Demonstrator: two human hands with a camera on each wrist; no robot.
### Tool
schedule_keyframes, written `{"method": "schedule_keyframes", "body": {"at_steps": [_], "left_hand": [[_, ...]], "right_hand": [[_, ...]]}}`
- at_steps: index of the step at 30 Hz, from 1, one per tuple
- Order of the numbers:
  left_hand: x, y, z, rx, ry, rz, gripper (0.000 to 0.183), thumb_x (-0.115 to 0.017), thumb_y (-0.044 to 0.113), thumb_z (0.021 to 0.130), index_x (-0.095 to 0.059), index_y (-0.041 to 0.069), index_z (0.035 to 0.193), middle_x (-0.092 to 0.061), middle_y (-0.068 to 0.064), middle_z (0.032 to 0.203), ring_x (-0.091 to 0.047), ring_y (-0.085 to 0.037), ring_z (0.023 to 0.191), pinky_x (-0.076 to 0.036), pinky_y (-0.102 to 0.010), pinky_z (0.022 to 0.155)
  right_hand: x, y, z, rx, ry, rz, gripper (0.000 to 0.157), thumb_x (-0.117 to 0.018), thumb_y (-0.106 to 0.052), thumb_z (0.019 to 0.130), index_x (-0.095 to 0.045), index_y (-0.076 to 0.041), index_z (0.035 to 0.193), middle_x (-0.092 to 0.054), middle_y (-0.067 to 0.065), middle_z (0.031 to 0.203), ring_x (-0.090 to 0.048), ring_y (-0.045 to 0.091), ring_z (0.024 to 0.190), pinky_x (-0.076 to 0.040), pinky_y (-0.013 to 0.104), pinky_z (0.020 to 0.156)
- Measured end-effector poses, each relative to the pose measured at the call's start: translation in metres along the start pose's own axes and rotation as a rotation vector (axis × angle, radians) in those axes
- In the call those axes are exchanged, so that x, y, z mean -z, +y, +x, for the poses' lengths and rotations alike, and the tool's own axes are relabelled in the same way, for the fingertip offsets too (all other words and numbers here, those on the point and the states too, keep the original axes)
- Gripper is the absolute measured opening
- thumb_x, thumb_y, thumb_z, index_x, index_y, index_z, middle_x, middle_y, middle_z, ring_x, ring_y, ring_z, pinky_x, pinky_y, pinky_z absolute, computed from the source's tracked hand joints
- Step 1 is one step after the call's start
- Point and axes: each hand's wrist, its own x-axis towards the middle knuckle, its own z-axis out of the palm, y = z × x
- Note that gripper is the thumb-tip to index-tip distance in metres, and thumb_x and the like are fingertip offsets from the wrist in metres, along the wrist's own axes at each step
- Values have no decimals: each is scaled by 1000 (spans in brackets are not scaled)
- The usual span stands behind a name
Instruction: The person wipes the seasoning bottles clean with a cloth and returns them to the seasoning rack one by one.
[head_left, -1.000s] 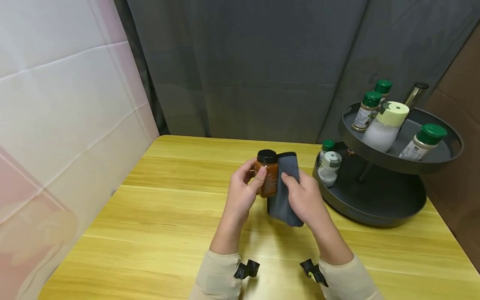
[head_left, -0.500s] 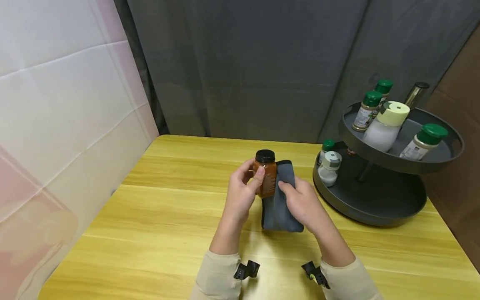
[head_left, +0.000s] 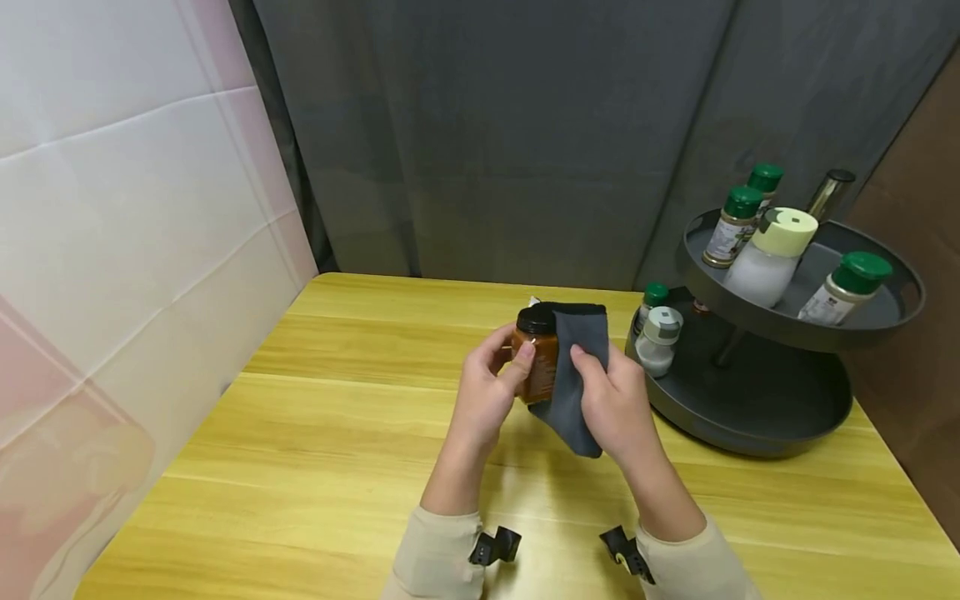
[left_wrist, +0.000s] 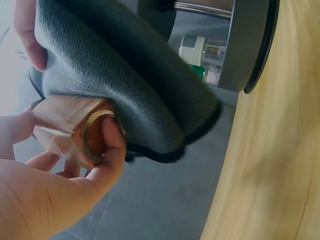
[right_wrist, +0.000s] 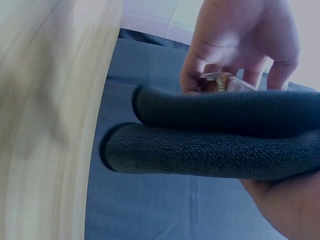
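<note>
A spice jar [head_left: 538, 367] with a black lid and reddish-brown contents is held above the table by my left hand [head_left: 483, 387]. In the left wrist view the jar [left_wrist: 65, 122] shows its round base, with a fingertip pressed against it. My right hand [head_left: 615, 400] grips a folded grey cloth [head_left: 573, 408], its thumb on the near face. The cloth lies against the jar's right side and its top edge reaches the lid. From the right wrist the folded cloth [right_wrist: 210, 150] hides most of the jar and the right fingers.
At the right stands a dark two-tier turntable rack [head_left: 757, 437]. Its upper tier bears several green-capped bottles and a cream-capped shaker [head_left: 772, 258]. A white shaker [head_left: 658, 342] and a green-capped bottle stand on the lower tier's left. Grey curtain hangs behind the wooden table [head_left: 337, 467].
The cloth has slid down along the jar, then back up to the lid, with my right hand moving likewise. My left hand keeps its hold on the jar, which has shifted only slightly.
</note>
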Motion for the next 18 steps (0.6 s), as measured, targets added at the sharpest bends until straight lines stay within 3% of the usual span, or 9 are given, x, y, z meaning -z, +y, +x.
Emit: {"method": "schedule_keyframes", "body": {"at_steps": [5, 8, 11, 14, 18], "left_hand": [[0, 2, 0, 8, 90, -97, 39, -58, 22, 110, -60, 8, 147, -66, -16, 127, -64, -18, 104, -54, -30, 75], [2, 4, 1, 33, 132, -204, 42, -44, 30, 115, -53, 10, 152, -63, -11, 128, -62, -18, 108, -56, -34, 81], [4, 4, 3, 62, 161, -287, 48, -33, 43, 116, -50, 12, 149, -61, -5, 119, -61, -18, 102, -56, -34, 79], [4, 3, 4, 105, 174, -306, 41, -48, 43, 113, -46, 15, 143, -61, -4, 112, -62, -18, 92, -55, -32, 70], [2, 0, 4, 126, 145, -255, 45, -74, 26, 99, -45, 14, 132, -65, -8, 112, -67, -20, 86, -56, -33, 64]], "right_hand": [[4, 2, 2, -72, -145, -98, 34, -47, -29, 112, -68, -4, 122, -75, 17, 113, -71, 23, 94, -57, 34, 85], [8, 3, 3, -112, -267, -140, 33, -46, -29, 112, -66, -2, 118, -71, 15, 104, -69, 22, 88, -56, 34, 80], [13, 5, 4, -152, -315, -159, 34, -46, -29, 112, -65, -2, 119, -69, 14, 100, -68, 20, 85, -56, 34, 79], [18, 6, 4, -160, -258, -158, 35, -46, -29, 112, -65, -3, 127, -72, 15, 107, -71, 20, 89, -57, 32, 81], [21, 3, 3, -124, -132, -89, 39, -46, -31, 113, -65, -5, 134, -72, 19, 121, -72, 22, 99, -56, 30, 87]]}}
